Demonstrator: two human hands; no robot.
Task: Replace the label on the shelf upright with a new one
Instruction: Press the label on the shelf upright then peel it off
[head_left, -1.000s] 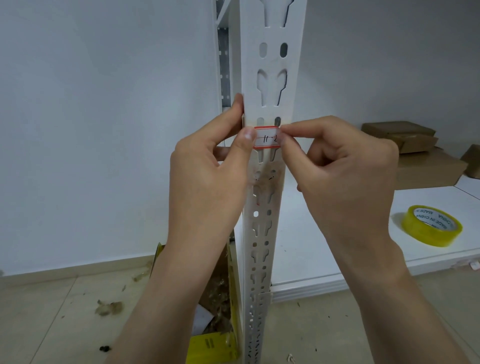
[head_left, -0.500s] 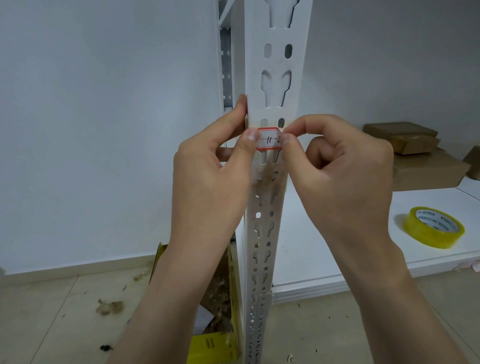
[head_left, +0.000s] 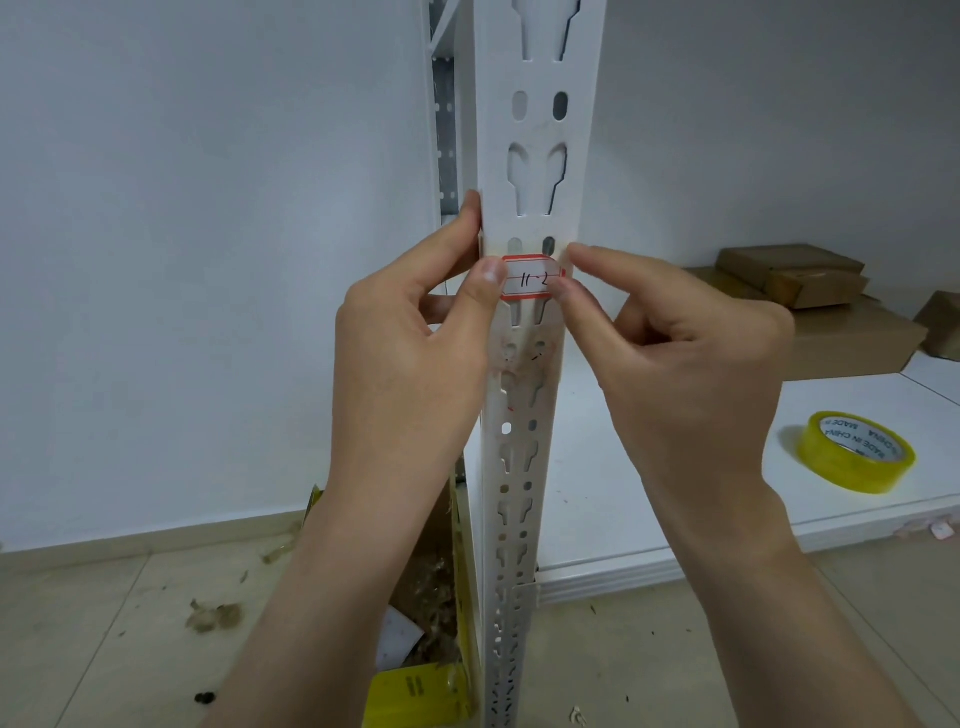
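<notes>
Curled fingers of the left hand (head_left: 410, 364) pinch the label (head_left: 530, 278) against the upright (head_left: 537, 156); the right hand (head_left: 685, 374) pinches its other end.

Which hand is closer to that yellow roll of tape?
The right hand. It pinches the right end of the label on the shelf upright, with the tape roll off to its right; the left hand holds the left end, farther away.

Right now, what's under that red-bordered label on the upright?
The label lies on the upright, against its white slotted face. Two slot ends emerge below it. The left hand thumb-presses its left end and the right hand pinches its right end. Anything directly beneath the paper is hidden.
</notes>
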